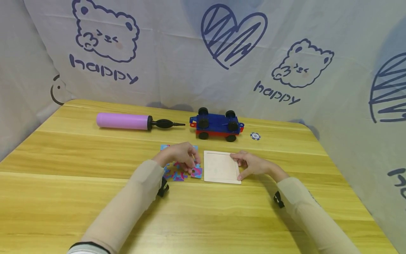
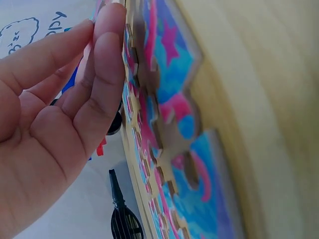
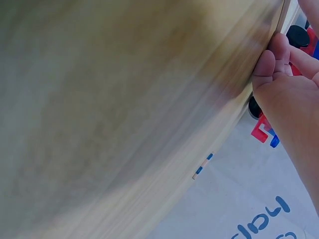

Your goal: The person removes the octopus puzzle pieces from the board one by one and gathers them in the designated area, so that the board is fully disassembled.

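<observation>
Over a group of jigsaw pieces (image 1: pixel 178 176) with a blue and pink print, my left hand (image 1: pixel 182 155) has its thumb and fingertips together. A sliver of a puzzle piece shows at those fingertips in the left wrist view, mostly hidden by the fingers. Below them in the head view lies a corner piece (image 1: pixel 197 173). My right hand (image 1: pixel 253 164) holds the right side of a pale square wooden puzzle tray (image 1: pixel 221 167), thumb at the near corner and fingers at the far one. The tray lies flat, just right of the pieces.
Behind the tray a blue and red toy cart (image 1: pixel 217 123) rests with some black wheels upward. A purple hand pump (image 1: pixel 123 121) with a black nozzle lies at the back left. A small poker chip (image 1: pixel 255 136) sits right of the cart. A printed cloth (image 1: pixel 177 53) hangs behind the table.
</observation>
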A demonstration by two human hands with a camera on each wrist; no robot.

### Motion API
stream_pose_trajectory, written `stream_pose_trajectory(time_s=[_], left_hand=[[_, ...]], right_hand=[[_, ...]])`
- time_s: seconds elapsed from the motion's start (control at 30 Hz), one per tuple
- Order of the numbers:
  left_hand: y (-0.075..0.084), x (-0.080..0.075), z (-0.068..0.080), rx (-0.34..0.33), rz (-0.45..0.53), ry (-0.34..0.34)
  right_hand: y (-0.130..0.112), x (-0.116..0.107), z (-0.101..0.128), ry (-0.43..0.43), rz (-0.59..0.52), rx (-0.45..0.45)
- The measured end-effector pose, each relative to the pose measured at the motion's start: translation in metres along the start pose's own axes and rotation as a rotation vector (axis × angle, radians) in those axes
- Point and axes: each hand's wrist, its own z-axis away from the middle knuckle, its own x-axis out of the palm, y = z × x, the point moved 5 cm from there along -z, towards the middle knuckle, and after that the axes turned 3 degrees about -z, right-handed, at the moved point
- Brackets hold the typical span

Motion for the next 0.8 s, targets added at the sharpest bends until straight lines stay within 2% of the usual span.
stream_pose_trajectory(time_s=[0.8], left_hand=[[-0.0022, 0.0019, 0.001, -0.027, -0.056, -0.008]], right_hand=[[0.0018, 0.0003, 0.0001, -0.004, 0.013, -0.011]])
